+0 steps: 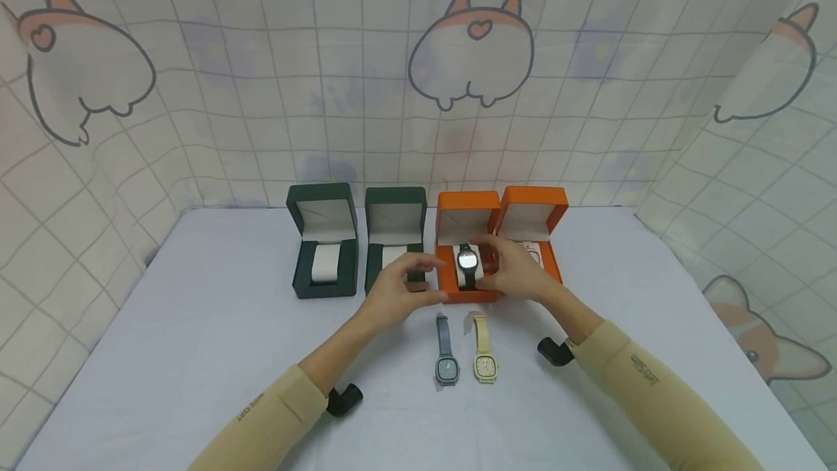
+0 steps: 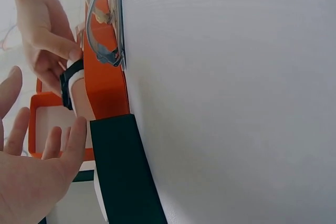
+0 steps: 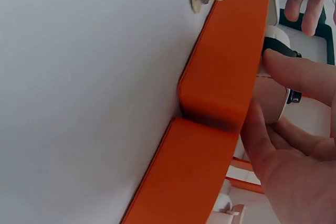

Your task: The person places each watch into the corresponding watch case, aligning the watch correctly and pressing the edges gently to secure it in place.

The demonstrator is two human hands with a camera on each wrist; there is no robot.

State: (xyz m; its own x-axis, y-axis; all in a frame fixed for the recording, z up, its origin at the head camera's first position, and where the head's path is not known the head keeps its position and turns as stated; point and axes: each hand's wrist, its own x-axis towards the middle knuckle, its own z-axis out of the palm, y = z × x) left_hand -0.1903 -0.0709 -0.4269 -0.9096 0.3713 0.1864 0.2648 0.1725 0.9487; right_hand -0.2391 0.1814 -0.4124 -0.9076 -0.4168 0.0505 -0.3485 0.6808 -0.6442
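Note:
A black watch [image 1: 467,260] wraps a white cushion with a light brown side, seated in the left orange box [image 1: 468,296]. My right hand [image 1: 515,267] reaches in from the right, thumb at the near end of the strap [image 3: 278,46] and curled fingers toward the far end, gripping the watch on its cushion. My left hand [image 1: 400,287] hovers at the box's left side, over the front of the second green box [image 1: 374,256]; its fingers are spread and hold nothing. In the left wrist view, its fingertips come close to the orange box.
Another green box [image 1: 323,291] with a white cushion stands at the left. The right orange box [image 1: 556,267] holds a pale watch [image 1: 532,251], partly hidden. All lids are raised. A blue-grey watch [image 1: 447,369] and a yellow watch [image 1: 485,368] lie on the white table in front.

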